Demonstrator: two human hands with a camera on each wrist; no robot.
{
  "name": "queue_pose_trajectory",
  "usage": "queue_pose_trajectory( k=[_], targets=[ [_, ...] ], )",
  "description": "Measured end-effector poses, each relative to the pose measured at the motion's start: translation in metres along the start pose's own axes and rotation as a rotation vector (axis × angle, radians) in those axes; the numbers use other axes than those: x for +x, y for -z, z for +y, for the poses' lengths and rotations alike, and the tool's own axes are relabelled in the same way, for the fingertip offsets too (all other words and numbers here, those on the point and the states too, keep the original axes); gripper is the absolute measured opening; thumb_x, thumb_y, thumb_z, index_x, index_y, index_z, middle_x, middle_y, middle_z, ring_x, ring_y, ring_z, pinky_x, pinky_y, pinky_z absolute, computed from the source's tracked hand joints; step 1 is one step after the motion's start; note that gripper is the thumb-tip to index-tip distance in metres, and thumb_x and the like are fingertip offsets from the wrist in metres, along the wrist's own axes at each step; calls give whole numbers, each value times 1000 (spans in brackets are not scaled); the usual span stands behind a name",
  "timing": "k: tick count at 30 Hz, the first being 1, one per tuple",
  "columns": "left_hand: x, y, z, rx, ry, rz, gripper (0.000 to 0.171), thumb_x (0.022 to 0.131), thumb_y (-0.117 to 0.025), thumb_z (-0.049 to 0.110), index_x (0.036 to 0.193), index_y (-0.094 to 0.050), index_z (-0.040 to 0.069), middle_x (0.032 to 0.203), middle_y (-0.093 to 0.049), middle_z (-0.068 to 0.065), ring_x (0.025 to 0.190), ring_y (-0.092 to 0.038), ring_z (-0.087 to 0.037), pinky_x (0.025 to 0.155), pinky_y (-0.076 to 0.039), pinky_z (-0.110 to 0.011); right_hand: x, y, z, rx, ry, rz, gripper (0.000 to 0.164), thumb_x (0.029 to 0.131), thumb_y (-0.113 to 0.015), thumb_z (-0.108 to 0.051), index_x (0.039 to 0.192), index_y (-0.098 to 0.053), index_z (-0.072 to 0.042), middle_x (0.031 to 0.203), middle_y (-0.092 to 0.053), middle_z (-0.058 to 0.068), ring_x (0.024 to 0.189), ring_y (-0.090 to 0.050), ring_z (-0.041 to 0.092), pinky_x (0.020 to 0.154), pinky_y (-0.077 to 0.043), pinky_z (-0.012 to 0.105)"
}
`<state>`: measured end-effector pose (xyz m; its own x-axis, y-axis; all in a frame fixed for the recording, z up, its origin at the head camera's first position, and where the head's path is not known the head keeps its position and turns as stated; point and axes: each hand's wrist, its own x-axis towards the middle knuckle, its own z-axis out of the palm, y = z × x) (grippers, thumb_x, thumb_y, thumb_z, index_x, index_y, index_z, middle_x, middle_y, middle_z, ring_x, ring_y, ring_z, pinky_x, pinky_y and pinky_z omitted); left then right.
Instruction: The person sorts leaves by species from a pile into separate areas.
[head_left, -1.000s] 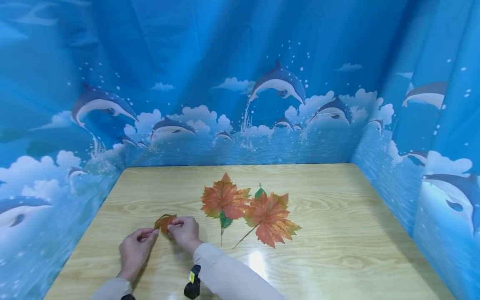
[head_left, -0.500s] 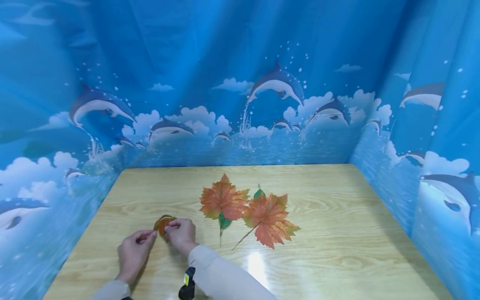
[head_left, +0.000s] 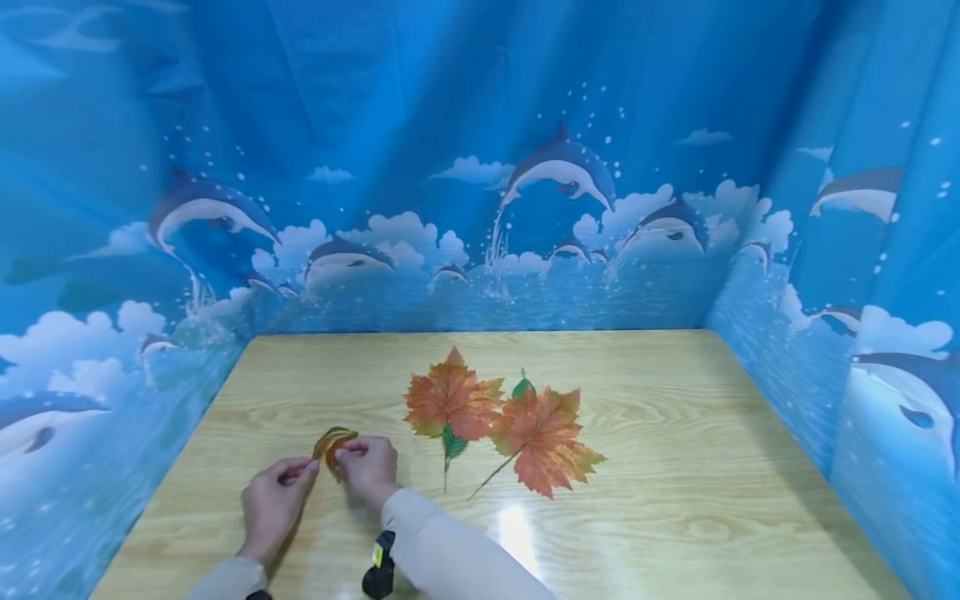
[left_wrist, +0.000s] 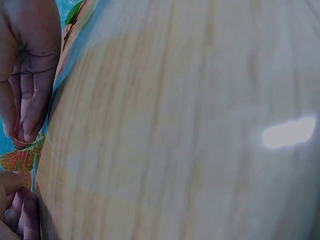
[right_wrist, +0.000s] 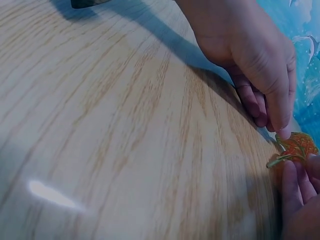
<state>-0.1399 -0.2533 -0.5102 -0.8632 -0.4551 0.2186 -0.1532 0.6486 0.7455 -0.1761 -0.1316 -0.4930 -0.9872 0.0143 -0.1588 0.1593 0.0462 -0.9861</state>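
Observation:
A small orange leaf [head_left: 327,444] with a yellow-green edge is bent into a loop on the left part of the table. My left hand [head_left: 273,504] pinches its near left edge with thumb and fingertips. From the right, my right hand [head_left: 369,468] pinches the orange part, hiding some of it. In the right wrist view, green stem-like strands show on the leaf [right_wrist: 300,144] between both hands' fingertips. Only part of the leaf [left_wrist: 10,160] is visible in the left wrist view, beside the left hand [left_wrist: 17,212].
Two large orange artificial maple leaves, one at the left [head_left: 450,396] and one at the right [head_left: 542,442], lie mid-table with green leaflets and thin stems. A blue dolphin-print curtain [head_left: 465,208] borders the wood-grain table [head_left: 675,467] at the back and sides.
The bent leaf's upper strip arches a little further from the orange part than before. Both hands keep their pinches almost in place. The two large leaves lie where they were.

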Motion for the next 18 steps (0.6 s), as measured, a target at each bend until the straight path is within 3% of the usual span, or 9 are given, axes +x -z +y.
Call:
queue_pose_trajectory(
  k=[10, 18],
  targets=[
    [0, -1, -1, 22, -8, 4, 14, 82, -75, 12, 90, -73, 1, 82, -72, -14, 59, -56, -1, 52, -43, -13, 2, 1, 3, -7, 5, -3, 5, 79, -75, -1, 76, -72, -3, 62, -67, 3, 54, -64, 13, 51, -49, 18],
    [0, -1, 0, 23, 10, -20, 15, 83, -74, 12, 92, -73, 0, 83, -72, -15, 61, -60, -8, 51, -45, -16, 3, 3, 2, -35, -8, -24, 4, 81, -74, -4, 78, -72, -4, 63, -67, 2, 55, -64, 12, 52, -50, 20]
  ],
)
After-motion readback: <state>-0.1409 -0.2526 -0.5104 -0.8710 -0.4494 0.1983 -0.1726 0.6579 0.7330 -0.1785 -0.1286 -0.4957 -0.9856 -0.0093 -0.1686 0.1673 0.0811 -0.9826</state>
